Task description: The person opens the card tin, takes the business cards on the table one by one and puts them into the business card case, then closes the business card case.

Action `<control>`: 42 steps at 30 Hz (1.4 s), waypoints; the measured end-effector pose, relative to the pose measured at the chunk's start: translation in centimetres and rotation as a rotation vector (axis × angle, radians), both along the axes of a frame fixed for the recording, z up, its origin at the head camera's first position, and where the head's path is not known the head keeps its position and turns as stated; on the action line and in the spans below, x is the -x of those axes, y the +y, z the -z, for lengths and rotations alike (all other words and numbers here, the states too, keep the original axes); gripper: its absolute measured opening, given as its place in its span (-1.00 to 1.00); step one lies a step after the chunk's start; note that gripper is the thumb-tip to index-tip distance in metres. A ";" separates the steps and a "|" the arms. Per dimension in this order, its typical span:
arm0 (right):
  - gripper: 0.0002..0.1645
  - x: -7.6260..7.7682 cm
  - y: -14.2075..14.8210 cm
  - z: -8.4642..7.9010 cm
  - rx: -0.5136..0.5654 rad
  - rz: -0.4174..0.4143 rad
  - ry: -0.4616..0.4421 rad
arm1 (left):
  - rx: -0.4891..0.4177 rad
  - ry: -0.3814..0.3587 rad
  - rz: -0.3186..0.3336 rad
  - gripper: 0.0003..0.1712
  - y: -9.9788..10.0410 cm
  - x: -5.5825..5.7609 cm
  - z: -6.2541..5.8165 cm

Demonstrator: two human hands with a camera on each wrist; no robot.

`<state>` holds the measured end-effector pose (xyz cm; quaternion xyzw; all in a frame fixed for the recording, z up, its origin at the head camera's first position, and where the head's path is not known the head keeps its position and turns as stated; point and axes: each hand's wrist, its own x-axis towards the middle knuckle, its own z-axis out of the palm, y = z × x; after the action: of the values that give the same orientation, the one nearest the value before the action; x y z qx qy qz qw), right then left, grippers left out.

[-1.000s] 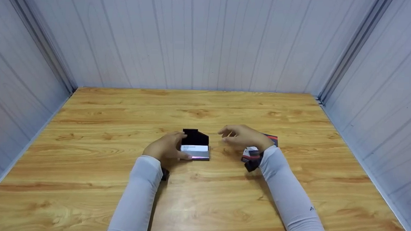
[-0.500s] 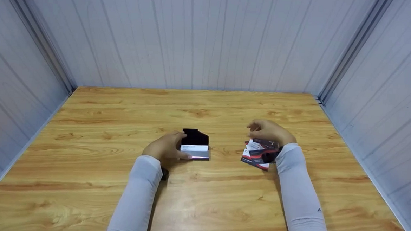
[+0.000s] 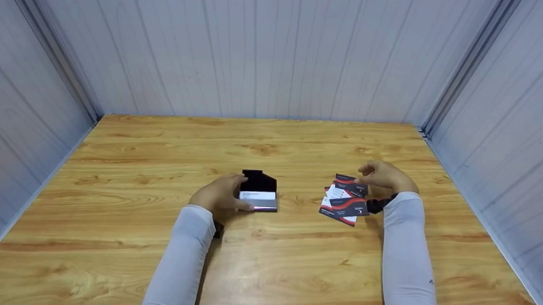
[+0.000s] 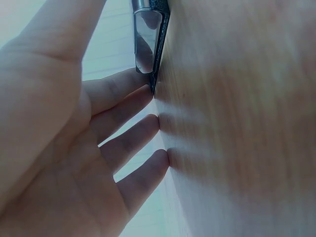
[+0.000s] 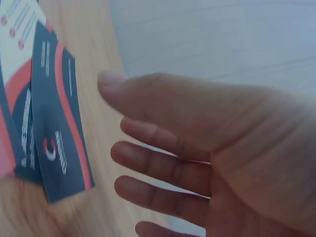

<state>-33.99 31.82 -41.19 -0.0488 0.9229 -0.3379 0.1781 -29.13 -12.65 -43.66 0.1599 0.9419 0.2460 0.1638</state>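
The left hand [image 3: 216, 193] grips the left side of the open card case [image 3: 258, 201] between thumb and fingers. The right hand [image 3: 385, 175] holds nothing, thumb and fingertips apart, beside the overlapping cards [image 3: 348, 206]. Both items rest on the wooden table [image 3: 270, 259].

Even, fairly bright light fills the head view, with pale glare on the near middle of the surface [image 3: 246, 281] and a pinkish glint along the near edge of the card holder [image 3: 258, 202]. The left wrist view is hazy and bluish, soft shadows falling from the left hand [image 4: 74, 143]. In the right wrist view, print on the cards [image 5: 61, 118] blurs.
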 end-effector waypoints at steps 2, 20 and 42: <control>-0.25 0.0 0.2 0.1 -0.013 0.009 -0.025 | -0.001 0.000 -0.002 0.13 0.0 0.0 0.0; -0.39 0.1 -0.2 1.0 0.118 0.106 -0.193 | -0.001 -0.005 0.000 0.12 0.1 0.1 0.0; -0.43 0.3 -0.2 1.4 0.136 0.078 -0.161 | -0.008 -0.019 -0.021 0.13 0.2 -0.1 -0.1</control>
<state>-34.33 31.62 -42.54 0.0023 0.8816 -0.4093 0.2348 -29.01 -12.46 -43.53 0.1483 0.9408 0.2532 0.1695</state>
